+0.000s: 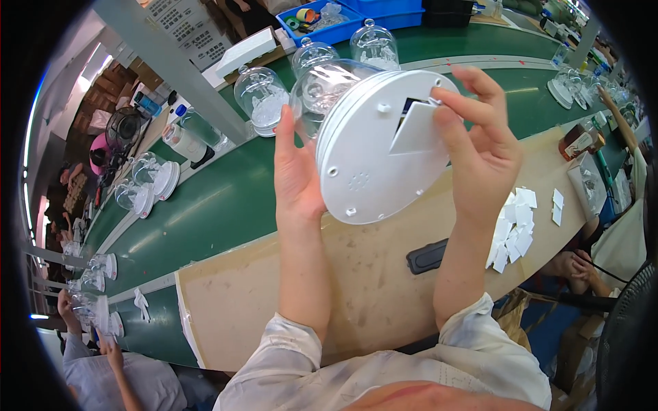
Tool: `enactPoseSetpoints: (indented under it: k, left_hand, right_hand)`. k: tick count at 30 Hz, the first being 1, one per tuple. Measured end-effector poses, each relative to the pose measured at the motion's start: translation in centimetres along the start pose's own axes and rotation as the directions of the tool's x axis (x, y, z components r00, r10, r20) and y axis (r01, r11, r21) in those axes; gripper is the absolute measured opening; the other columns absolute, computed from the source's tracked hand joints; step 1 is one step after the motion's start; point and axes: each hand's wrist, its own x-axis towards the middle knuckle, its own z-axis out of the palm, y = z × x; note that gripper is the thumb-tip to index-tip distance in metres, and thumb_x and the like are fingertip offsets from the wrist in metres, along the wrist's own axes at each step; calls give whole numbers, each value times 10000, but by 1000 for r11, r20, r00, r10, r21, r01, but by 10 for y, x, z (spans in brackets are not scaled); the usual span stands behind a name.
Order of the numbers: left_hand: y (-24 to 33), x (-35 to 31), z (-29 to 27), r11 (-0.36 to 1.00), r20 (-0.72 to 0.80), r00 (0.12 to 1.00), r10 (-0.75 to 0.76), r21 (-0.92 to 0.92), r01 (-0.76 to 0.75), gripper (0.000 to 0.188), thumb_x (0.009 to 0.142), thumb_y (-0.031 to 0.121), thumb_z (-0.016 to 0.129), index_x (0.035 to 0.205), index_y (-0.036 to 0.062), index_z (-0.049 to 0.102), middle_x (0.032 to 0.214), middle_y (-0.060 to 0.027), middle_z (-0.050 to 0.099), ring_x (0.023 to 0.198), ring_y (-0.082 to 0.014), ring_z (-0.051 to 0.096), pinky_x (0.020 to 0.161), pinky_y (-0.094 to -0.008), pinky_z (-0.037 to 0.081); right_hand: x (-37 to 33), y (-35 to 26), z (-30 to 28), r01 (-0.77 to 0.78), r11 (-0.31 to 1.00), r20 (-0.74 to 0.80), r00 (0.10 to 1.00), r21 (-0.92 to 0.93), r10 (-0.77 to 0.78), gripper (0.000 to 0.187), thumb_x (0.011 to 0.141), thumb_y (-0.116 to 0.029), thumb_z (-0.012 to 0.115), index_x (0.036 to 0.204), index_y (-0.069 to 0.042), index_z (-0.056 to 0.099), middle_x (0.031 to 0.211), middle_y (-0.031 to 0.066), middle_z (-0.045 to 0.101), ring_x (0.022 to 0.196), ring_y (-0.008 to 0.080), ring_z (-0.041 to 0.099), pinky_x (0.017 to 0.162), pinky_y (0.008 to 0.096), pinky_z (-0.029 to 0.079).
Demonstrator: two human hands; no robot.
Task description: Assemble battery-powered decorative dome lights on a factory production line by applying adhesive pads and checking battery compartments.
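My left hand (300, 181) supports a clear dome (322, 85) on a round white base (370, 178), tilted so the base's underside faces me. That underside has screw posts, a cluster of small holes and a partly uncovered dark compartment opening (406, 111). My right hand (485, 147) pinches a flat white cover (416, 130) between thumb and fingers; the cover lies slanted over part of the opening. Beneath my right forearm, several loose white covers (515, 233) lie in a heap on the brown board (370, 281).
A black oblong object (426, 257) lies near my right forearm. Other domes (262, 99) stand on the green bench (205, 212). A blue bin (322, 24) sits at the back. Co-workers' hands (581, 266) appear at right and far left. A fan (627, 335) stands at lower right.
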Motion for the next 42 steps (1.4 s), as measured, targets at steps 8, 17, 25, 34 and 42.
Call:
enactPoseSetpoints:
  k: [8, 17, 25, 34, 42]
  left_hand:
    - [-5, -6, 10, 809, -42, 912, 407, 481, -339, 800, 874, 513, 637, 1404, -9, 342, 1366, -185, 494, 1238, -323, 508, 1034, -464, 427]
    - [6, -10, 7, 840, -19, 944, 330, 462, -284, 747, 915, 502, 576, 1416, 0, 343, 1397, -229, 455, 1276, -361, 474, 1074, -485, 389]
    - [-1, -11, 11, 832, -17, 936, 353, 464, -305, 744, 917, 504, 571, 1418, 3, 345, 1393, -215, 465, 1277, -353, 473, 1076, -479, 388]
    - [-14, -6, 14, 894, 66, 967, 245, 370, -252, 765, 896, 523, 597, 1399, 1, 353, 1347, -199, 506, 1194, -312, 554, 986, -442, 486]
    - [-16, 1, 16, 973, 114, 992, 56, 216, -79, 748, 893, 609, 530, 1404, 72, 430, 1338, -147, 542, 1181, -298, 570, 968, -451, 494]
  right_hand:
    - [3, 3, -3, -308, 835, 265, 943, 456, 203, 480, 856, -87, 700, 1297, 6, 535, 1311, 232, 554, 1206, 275, 546, 1026, 382, 425]
    - [1, 4, -12, -455, 786, 452, 855, 418, 255, 425, 855, -60, 683, 1247, 45, 556, 1324, 272, 532, 1212, 294, 556, 1023, 388, 446]
    - [2, -4, -10, -425, 815, 442, 865, 394, 238, 393, 843, -12, 664, 1219, 49, 566, 1305, 258, 551, 1193, 269, 563, 1016, 378, 447]
    - [3, -30, -11, -353, 869, 308, 918, 347, 250, 356, 855, 10, 677, 1198, 35, 586, 1228, 149, 622, 1107, 176, 587, 948, 305, 471]
    - [2, -21, -3, 19, 965, 104, 993, 262, -47, 240, 851, 7, 682, 1086, 8, 634, 1222, 204, 612, 1110, 247, 586, 955, 338, 448]
